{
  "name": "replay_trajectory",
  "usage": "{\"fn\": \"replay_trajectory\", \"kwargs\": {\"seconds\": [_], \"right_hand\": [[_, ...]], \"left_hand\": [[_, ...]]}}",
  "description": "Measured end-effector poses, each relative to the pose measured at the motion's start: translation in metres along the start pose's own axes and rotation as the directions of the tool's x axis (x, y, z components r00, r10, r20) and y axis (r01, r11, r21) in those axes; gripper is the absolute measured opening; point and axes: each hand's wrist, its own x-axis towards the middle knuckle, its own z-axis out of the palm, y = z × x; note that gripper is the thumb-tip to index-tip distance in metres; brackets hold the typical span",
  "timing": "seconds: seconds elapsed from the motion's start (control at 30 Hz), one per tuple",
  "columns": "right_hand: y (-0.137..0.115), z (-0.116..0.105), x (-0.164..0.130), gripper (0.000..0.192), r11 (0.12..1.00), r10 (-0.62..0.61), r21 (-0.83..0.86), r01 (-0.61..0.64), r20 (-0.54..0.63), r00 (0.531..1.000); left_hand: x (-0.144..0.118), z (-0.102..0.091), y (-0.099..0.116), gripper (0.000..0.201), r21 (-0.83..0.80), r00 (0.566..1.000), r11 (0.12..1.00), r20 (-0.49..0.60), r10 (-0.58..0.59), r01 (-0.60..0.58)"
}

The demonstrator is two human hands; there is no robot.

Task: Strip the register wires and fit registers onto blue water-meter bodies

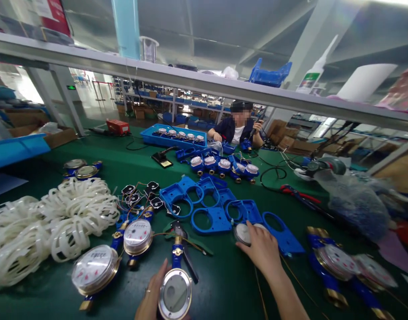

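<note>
Left hand (154, 291) closed round meter (175, 294) — pliers (190, 262) just behind; right hand (263, 250) over round disc (242, 234), can't tell if gripped — blue brackets (207, 226) just beyond.

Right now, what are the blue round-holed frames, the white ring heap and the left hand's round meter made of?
Blue round-holed frames: probably satin moulded plastic; colour looks even.
White ring heap: likely glossy, bendy plastic; it shines and curls.
Round meter in the left hand: its golden neck glints like brass; the grey face may be glass or plastic.
</note>
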Motion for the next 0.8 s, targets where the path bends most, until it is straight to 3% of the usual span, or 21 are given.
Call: {"fn": "replay_trajectory", "kwargs": {"seconds": [0.17, 0.37, 0.43, 0.47, 0.5, 0.53, 0.57, 0.6, 0.63, 0.7, 0.8], "right_hand": [[0.014, 0.022, 0.013, 0.064, 0.998, -0.058, -0.008, 0.058, -0.003, 0.998], [0.02, 0.021, 0.011, 0.067, 0.997, -0.055, 0.05, 0.058, -0.056, 0.997], [0.017, 0.017, 0.0, 0.068, 0.967, -0.051, 0.245, 0.069, -0.08, 0.996], [0.012, 0.014, -0.007, 0.069, 0.896, -0.049, 0.438, 0.069, -0.058, 0.997], [0.006, 0.012, -0.015, 0.071, 0.752, -0.065, 0.657, 0.05, -0.001, 0.998], [-0.003, 0.011, -0.024, 0.073, 0.542, -0.11, 0.84, -0.01, 0.082, 0.991], [-0.014, 0.01, -0.033, 0.074, 0.319, -0.186, 0.942, -0.107, 0.173, 0.967], [-0.026, 0.009, -0.042, 0.076, 0.155, -0.279, 0.964, -0.214, 0.251, 0.927], [-0.04, 0.008, -0.049, 0.076, 0.055, -0.358, 0.948, -0.313, 0.311, 0.88], [-0.067, 0.006, -0.061, 0.072, -0.01, -0.482, 0.901, -0.433, 0.375, 0.792], [-0.095, 0.001, -0.068, 0.061, 0.021, -0.627, 0.891, -0.453, 0.365, 0.689]], "left_hand": [[0.011, 0.011, 0.014, 0.087, -0.041, 0.999, 0.999, -0.017, -0.033, 0.033], [0.011, 0.008, 0.025, 0.103, 0.052, 1.0, 0.998, -0.001, -0.024, 0.024], [0.009, 0.001, 0.026, 0.109, 0.122, 0.999, 0.992, -0.009, 0.033, -0.032], [0.008, -0.002, 0.026, 0.11, 0.152, 0.997, 0.985, -0.002, 0.083, -0.081], [0.009, -0.005, 0.028, 0.107, 0.169, 0.989, 0.975, 0.002, 0.147, -0.145], [0.01, -0.007, 0.03, 0.103, 0.172, 0.977, 0.962, 0.004, 0.212, -0.21], [0.013, -0.009, 0.033, 0.098, 0.166, 0.963, 0.95, 0.0, 0.269, -0.265], [0.015, -0.01, 0.037, 0.096, 0.154, 0.95, 0.939, -0.009, 0.312, -0.307], [0.019, -0.011, 0.041, 0.096, 0.14, 0.942, 0.933, -0.014, 0.335, -0.33], [0.025, -0.011, 0.052, 0.096, 0.122, 0.943, 0.936, 0.006, 0.333, -0.331], [0.031, -0.012, 0.064, 0.095, 0.112, 0.956, 0.95, 0.03, 0.291, -0.293]]}}
